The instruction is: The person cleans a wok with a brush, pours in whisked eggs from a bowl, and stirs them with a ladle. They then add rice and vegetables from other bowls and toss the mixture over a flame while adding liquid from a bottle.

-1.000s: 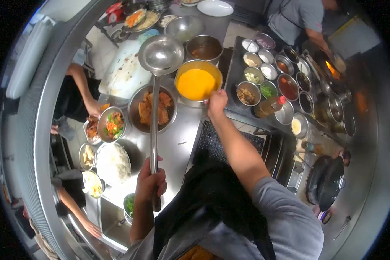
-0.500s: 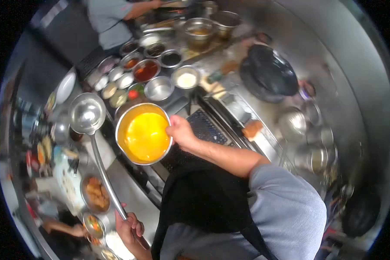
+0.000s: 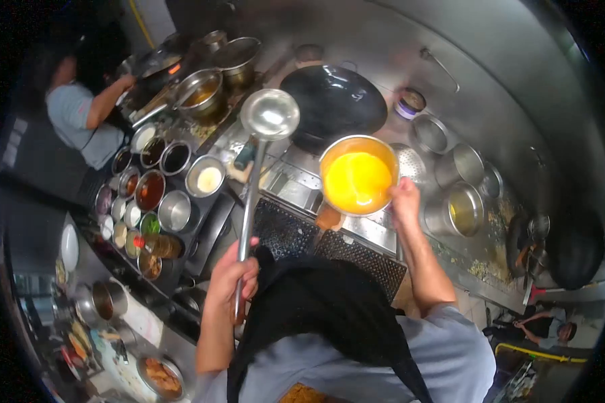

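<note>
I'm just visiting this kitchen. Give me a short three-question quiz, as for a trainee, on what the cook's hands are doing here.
1. True or false: the left hand grips the ladle by its long handle.
2. What does the right hand hold? A) a plate B) a bowl of yellow liquid C) a knife
3. Fill in: the ladle's cup hovers beside the black ___.

Key: 1 true; 2 B; 3 wok.
</note>
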`<state>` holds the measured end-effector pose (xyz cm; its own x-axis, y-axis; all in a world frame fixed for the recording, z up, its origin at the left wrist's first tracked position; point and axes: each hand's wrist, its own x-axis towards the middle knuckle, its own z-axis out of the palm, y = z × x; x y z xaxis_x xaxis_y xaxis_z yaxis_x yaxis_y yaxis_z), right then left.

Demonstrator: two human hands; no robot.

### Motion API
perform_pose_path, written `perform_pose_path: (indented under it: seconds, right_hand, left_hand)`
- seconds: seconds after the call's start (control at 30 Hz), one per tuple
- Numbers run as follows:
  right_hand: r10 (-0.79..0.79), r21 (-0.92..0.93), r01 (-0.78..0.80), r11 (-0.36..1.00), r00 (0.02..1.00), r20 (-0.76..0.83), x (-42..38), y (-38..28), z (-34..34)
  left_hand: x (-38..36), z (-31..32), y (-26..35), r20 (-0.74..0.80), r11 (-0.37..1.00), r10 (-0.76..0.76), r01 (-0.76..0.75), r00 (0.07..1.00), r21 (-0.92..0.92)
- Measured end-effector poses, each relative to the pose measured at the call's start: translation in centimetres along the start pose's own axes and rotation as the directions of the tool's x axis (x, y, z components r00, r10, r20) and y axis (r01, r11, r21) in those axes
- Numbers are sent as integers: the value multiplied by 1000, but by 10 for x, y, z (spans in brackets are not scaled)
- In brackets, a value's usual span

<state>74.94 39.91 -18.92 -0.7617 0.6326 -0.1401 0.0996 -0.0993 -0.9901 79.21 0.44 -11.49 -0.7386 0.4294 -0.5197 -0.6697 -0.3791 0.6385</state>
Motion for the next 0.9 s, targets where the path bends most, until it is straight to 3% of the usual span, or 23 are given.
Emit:
perform_pose_path:
  seconds: [0.1,0.23,0.33,0.4,0.43,0.5,0.63,0.7,0.73,0.83,0.9]
  right_hand:
    - [-50,47,56,997,993,-110,53,1,-27]
    - [-94,-89,74,993,963,-252,100,-26,-31]
    - [-149,-165,102,981,941,-304,131,-39,-22]
    - [-178,-349,38,936,907,-380,150,-49,-8]
    - [-179,-352,32,936,901,-394,165,-46,-8]
    - [-337,-631,-9,775,839,-426,196,-37,-9]
    - [-233,-649,-165,742,845,-482,236,-39,-6]
    - [-357,-812,-140,566,847,-395,255,-34,-10]
    - [-354,-813,-151,562,845,-401,251,-47,2]
    - [-228,-749,-207,629,872,-432,254,-72,25]
    - [-185,-834,-225,503,915,-359,267,-77,25]
  left_hand:
    - [66,18,24,108,987,-86,70,990,145]
    - [147,27,59,259,952,-225,154,939,266]
    - [194,37,85,255,922,-308,221,917,319]
    - [220,45,106,306,903,-359,245,882,353]
    - [232,47,116,320,882,-404,272,857,385]
    - [256,49,131,331,851,-462,307,823,426]
    - [300,47,154,375,816,-545,371,750,443]
    - [316,46,162,402,797,-576,379,712,471]
    - [322,46,165,404,792,-584,386,704,473]
    - [335,44,174,395,775,-618,440,680,454]
    - [345,41,177,414,767,-635,463,653,445]
